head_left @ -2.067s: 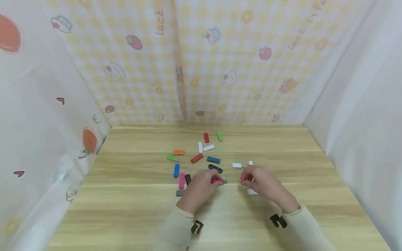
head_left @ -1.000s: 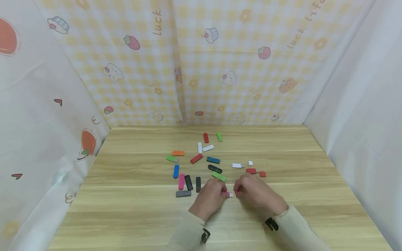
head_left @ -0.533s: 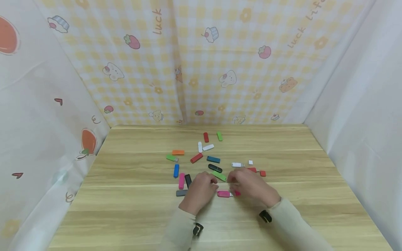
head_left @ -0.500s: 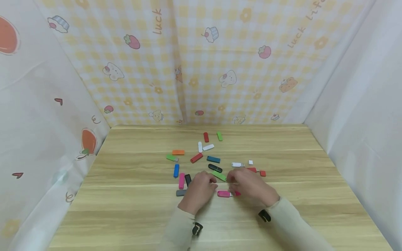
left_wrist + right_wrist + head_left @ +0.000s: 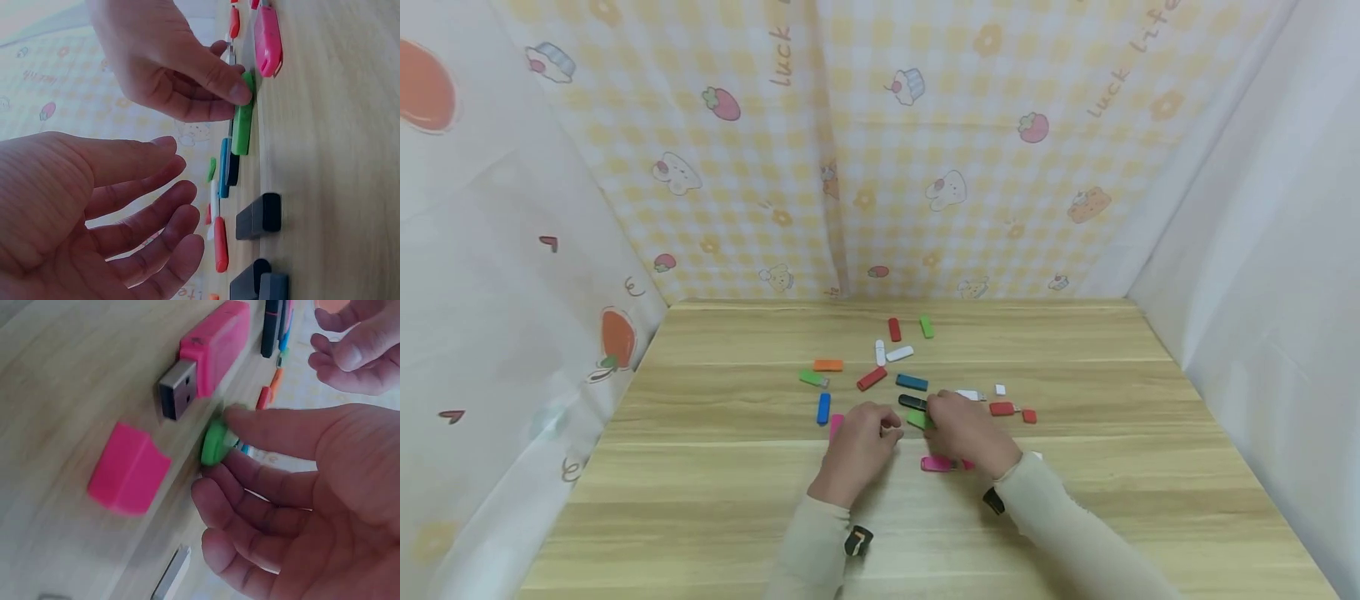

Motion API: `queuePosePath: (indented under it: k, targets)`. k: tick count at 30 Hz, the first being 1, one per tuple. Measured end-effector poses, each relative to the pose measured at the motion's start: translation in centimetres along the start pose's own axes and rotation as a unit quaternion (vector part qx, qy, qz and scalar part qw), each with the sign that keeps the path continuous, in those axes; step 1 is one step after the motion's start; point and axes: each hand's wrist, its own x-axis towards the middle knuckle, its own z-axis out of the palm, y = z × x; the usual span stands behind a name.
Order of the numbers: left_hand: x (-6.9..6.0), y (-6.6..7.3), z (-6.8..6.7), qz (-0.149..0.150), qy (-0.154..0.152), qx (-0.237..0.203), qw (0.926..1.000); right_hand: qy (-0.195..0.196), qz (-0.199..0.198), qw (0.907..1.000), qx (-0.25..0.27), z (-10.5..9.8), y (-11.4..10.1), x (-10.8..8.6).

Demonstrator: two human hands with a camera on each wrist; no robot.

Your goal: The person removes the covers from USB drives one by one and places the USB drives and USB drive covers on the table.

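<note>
My right hand [image 5: 967,431] reaches to the capped green USB flash drive [image 5: 917,419], pinching its near end between thumb and fingers; in the left wrist view the rest of the green drive [image 5: 242,131] shows below the thumb. My left hand [image 5: 859,447] hovers to the left, fingers loosely bent and holding nothing. In front of the right hand lies an uncapped pink USB flash drive [image 5: 936,463], its metal plug bare in the right wrist view. The pink cap [image 5: 129,470] lies just off that plug, apart from it.
Beyond the green drive are a black drive [image 5: 911,402] and a teal drive [image 5: 912,382]. To the right lie a red drive [image 5: 1002,408] with its plug bare, a red cap [image 5: 1029,416] and a white cap [image 5: 1000,389]. Several more drives are spread left and behind.
The hands have parted the pink drive and its cap and left them on the table. My right hand has moved left onto the green drive; the left hand has drawn back leftward.
</note>
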Motion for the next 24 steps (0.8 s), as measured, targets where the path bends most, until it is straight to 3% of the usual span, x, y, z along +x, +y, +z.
queuePosePath:
  k: [6, 16, 20, 24]
  targets:
    - [0.0, -0.3, -0.2, 0.004, 0.019, 0.009, 0.9998, -0.016, 0.005, 0.9997, 0.02, -0.1, 0.0, 0.0]
    - [-0.1, -0.4, -0.3, -0.003, 0.017, -0.005, 0.9998, -0.009, -0.026, 0.9994, 0.022, 0.4, 0.6, -0.6]
    - [0.0, -0.2, -0.2, 0.0, 0.008, -0.01, 0.9999, 0.002, -0.022, 0.9991, 0.037, -0.1, 0.7, -1.1]
    - [0.1, 0.1, -0.3, 0.009, -0.015, -0.027, 0.9995, 0.036, -0.03, 0.9973, 0.057, -1.0, 0.6, -2.0]
